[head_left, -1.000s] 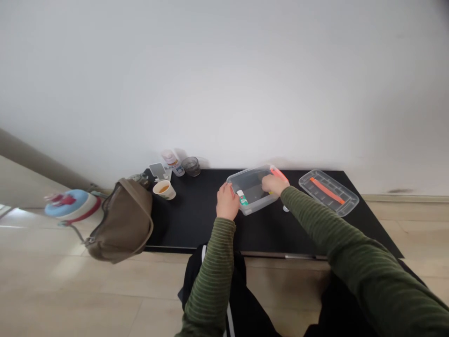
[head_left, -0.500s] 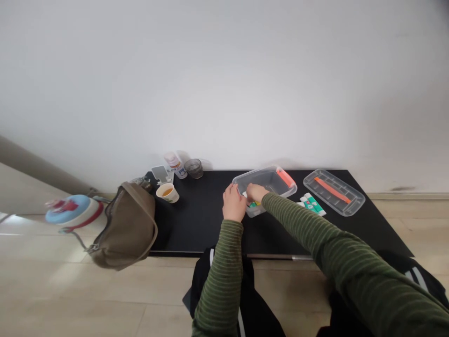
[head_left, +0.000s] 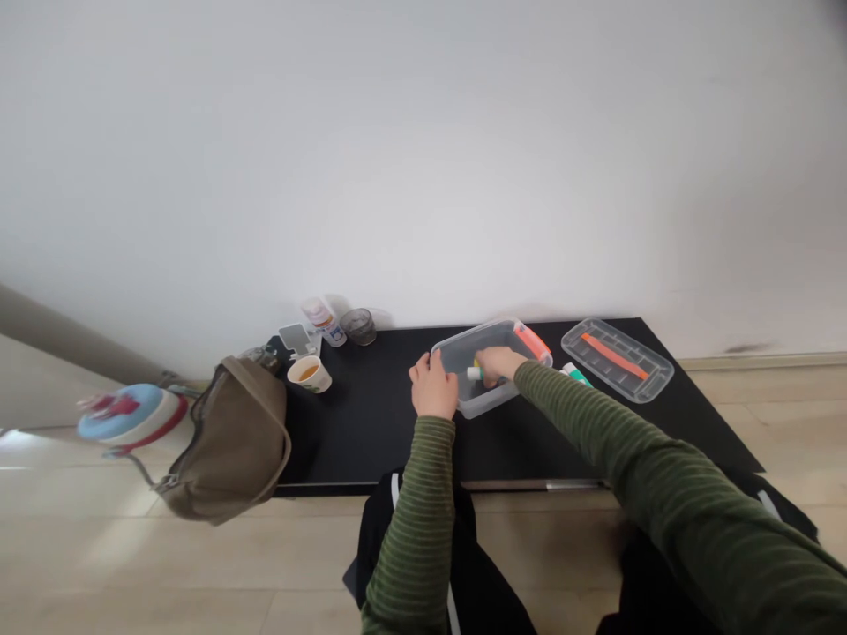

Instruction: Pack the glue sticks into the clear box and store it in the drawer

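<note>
My right hand (head_left: 499, 363) reaches into a clear plastic box (head_left: 486, 407) and is closed around a small white-capped tube (head_left: 475, 373). A bit of green and yellow shows on the tube, which looks like a glue stick; the rest is hidden by my fingers. My left hand (head_left: 434, 386) grips the left rim of the box, fingers bent over it. The box has an orange clip (head_left: 532, 342) on its right end. Partly behind my right forearm, a green-and-white tube (head_left: 577, 374) lies on the black table (head_left: 371, 432).
The clear lid (head_left: 652, 366) with an orange handle lies to the right. At the left stand a paper cup (head_left: 316, 377) with orange-brown liquid, a pink-capped bottle (head_left: 324, 322), a glass bowl (head_left: 358, 326), a small white stand (head_left: 297, 339) and a brown bag (head_left: 231, 432).
My right hand has shifted slightly right inside the box, and the tube's white cap now shows clearly. My left hand stays at the rim. The view has shifted a little.
</note>
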`<state>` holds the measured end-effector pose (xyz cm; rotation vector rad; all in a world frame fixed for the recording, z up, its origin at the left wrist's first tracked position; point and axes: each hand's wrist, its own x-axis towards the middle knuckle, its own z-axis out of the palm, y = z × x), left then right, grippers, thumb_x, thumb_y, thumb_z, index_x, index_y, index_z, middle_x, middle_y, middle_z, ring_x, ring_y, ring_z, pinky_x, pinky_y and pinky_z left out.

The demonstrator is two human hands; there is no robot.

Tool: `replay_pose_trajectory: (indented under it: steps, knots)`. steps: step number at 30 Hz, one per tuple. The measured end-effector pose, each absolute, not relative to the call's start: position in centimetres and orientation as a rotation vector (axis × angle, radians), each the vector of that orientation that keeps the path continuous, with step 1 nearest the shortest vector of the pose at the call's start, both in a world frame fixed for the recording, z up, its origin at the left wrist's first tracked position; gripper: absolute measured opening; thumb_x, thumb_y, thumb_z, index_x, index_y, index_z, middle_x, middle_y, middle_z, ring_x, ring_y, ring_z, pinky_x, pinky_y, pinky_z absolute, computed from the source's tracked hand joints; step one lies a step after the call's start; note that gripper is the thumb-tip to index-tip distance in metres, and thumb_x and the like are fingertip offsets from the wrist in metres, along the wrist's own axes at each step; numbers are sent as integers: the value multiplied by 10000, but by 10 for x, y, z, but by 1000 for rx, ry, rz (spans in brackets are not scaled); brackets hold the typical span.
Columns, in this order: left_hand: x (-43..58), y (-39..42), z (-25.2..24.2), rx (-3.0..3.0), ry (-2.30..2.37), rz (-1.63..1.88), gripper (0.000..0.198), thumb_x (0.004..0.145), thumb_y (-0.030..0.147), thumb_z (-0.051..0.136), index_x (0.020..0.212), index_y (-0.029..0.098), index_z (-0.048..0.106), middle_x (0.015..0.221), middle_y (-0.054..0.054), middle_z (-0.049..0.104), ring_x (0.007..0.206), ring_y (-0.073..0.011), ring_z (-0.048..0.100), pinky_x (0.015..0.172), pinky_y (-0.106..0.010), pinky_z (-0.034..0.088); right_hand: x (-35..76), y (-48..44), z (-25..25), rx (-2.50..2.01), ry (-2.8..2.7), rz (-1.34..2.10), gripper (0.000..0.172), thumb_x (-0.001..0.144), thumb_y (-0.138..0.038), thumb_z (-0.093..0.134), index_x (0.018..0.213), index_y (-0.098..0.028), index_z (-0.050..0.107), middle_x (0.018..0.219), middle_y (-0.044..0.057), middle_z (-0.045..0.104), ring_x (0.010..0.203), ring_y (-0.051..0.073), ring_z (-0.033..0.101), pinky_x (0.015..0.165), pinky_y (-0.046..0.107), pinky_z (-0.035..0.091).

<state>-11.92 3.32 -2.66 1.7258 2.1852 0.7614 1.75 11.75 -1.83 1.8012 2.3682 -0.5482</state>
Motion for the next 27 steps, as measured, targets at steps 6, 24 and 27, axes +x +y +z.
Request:
replay_pose_trajectory:
  steps: [6, 24, 27]
  knots:
    - [-111, 28, -17, 1757, 2298, 1129, 418, 886, 214, 443, 1285, 167, 559, 1398, -172, 495, 1282, -353, 432, 1034, -550, 379, 43, 66, 20, 1699, 2921, -320, 509, 778, -308, 658, 1244, -169, 508, 1151, 119, 659, 1029, 250, 618, 808, 305, 467]
    - [20, -24, -30, 2117, 1768, 297, 311, 1016, 364, 255, 1062, 201, 516, 849, -64, 719, 779, -237, 702, 680, -298, 449, 162, -22, -58, 1849, 2972, -90, 663, 765, -132, 547, 1409, -94, 391, 1109, 173, 671, 970, 294, 644, 782, 380, 495]
    - [25, -22, -34, 2093, 1803, 311, 307, 1023, 346, 238, 1098, 199, 497, 856, -63, 718, 785, -228, 701, 672, -288, 435, 174, -24, -59, 1936, 2897, -146, 716, 754, -150, 575, 1440, -130, 373, 1124, 166, 671, 986, 310, 644, 762, 373, 485]
